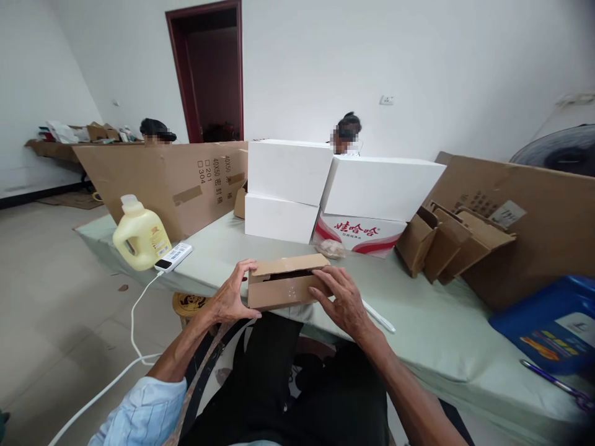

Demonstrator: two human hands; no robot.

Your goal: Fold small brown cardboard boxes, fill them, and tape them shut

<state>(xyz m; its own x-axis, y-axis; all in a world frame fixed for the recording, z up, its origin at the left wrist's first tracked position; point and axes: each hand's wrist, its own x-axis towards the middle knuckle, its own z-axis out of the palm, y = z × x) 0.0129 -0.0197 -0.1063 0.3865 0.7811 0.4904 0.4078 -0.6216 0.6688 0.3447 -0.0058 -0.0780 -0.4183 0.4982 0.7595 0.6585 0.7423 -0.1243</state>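
Note:
A small brown cardboard box (283,294) lies at the table's front edge, its two top flaps slightly apart with a dark gap between them. My left hand (232,294) grips the box's left end, thumb low at the front corner and fingers at the back corner. Over the right end, my right hand (339,297) rests with its fingers on the flaps and its thumb near the front flap. The contents of the box are hidden. Just behind it sits a small clear plastic bundle (330,248). A white stick-like object (379,316) lies right of my right hand.
White boxes (288,170) and a red-and-white carton (360,234) stand behind. Left are a yellow jug (142,238) and a power strip (173,257) with a cable. Folded cartons (446,244), a blue container (548,325) and a pen (548,376) are right. Two people sit beyond.

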